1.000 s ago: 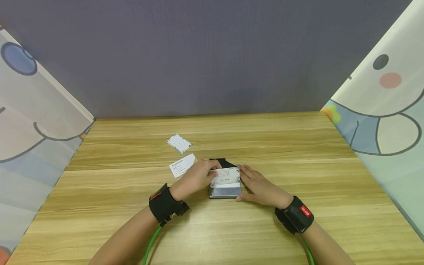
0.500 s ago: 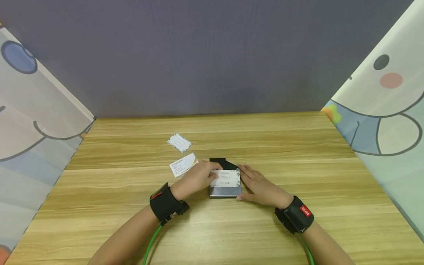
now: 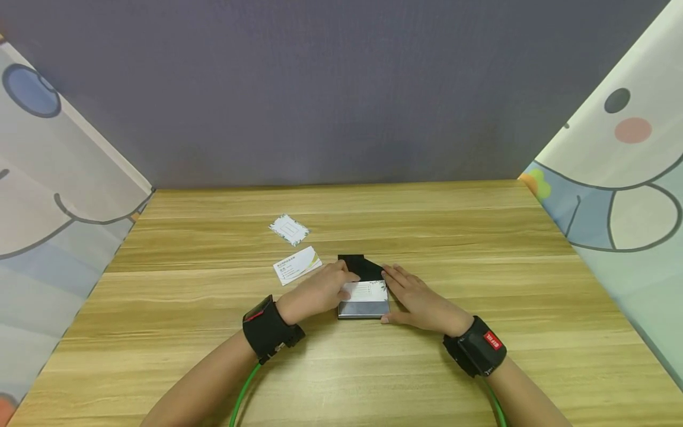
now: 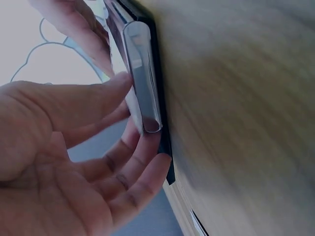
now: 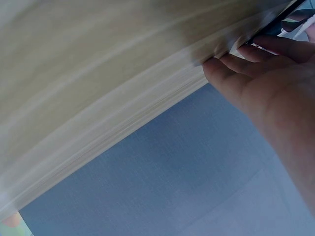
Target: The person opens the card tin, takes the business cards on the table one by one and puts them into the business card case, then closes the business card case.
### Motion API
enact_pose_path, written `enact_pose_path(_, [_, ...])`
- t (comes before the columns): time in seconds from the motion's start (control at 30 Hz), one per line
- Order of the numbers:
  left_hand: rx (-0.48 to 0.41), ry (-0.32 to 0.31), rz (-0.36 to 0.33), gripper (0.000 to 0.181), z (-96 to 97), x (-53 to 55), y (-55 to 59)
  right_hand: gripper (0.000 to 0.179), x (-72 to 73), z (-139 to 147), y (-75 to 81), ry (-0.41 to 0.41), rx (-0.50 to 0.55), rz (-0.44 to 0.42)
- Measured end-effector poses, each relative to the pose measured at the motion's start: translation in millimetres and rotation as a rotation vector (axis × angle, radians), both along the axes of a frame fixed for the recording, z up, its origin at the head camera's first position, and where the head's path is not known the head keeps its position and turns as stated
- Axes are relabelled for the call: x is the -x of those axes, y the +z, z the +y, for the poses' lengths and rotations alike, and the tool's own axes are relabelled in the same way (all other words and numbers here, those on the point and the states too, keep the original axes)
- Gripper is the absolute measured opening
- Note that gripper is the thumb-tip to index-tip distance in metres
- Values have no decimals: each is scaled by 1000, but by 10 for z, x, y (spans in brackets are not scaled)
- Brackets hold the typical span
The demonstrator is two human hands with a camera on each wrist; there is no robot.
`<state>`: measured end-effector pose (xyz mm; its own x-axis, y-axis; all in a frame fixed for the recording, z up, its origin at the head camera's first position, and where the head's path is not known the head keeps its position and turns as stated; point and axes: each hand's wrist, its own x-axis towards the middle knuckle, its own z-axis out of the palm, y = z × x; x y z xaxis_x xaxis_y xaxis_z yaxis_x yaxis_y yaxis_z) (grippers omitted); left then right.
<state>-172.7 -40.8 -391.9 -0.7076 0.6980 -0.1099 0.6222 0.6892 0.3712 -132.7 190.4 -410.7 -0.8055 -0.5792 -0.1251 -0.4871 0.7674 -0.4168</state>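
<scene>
A business card holder with a shiny metal front (image 3: pixel 364 309) and a black flap (image 3: pixel 369 270) lies flat on the table. One white business card (image 3: pixel 368 290) with leafy corners sits partly under the metal front. My left hand (image 3: pixel 315 290) pinches this card at its left side, thumb on top. In the left wrist view, the thumb of the left hand (image 4: pixel 64 182) touches the card beside the holder's rounded metal end (image 4: pixel 142 78), fingers at its far edge. My right hand (image 3: pixel 421 303) rests along the holder's right side, fingers extended; its fingertips reach the table in the right wrist view.
Two more cards lie on the wooden table (image 3: pixel 213 332) to the left: a leafy-edged card (image 3: pixel 289 229) farther back and a white-and-gold card (image 3: pixel 296 265) near my left hand. A grey panel (image 3: pixel 341 95) stands along the table's back edge.
The pinched card has slid towards me, deeper under the metal front, and more of the black flap shows. My left hand has moved slightly with it; the right hand stays in place.
</scene>
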Motion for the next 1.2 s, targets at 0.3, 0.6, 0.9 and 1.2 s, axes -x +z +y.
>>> enact_pose_path(0.3, [2, -36, 7, 33, -7, -34, 2, 86, 1, -2, 15, 6, -3, 1])
enact_pose_path(0.6, [-9, -62, 20, 32, -28, -57, 6, 85, -4, -9, 17, 5, -6, 3])
enact_pose_path(0.9, [-4, -63, 29, 34, -50, -44, -6, 85, -5, 1, 3, 3, 0, 8])
enact_pose_path(1.2, [-105, 134, 83, 36, -248, 20, 20, 85, 0, 1, -2, 6, -1, 6])
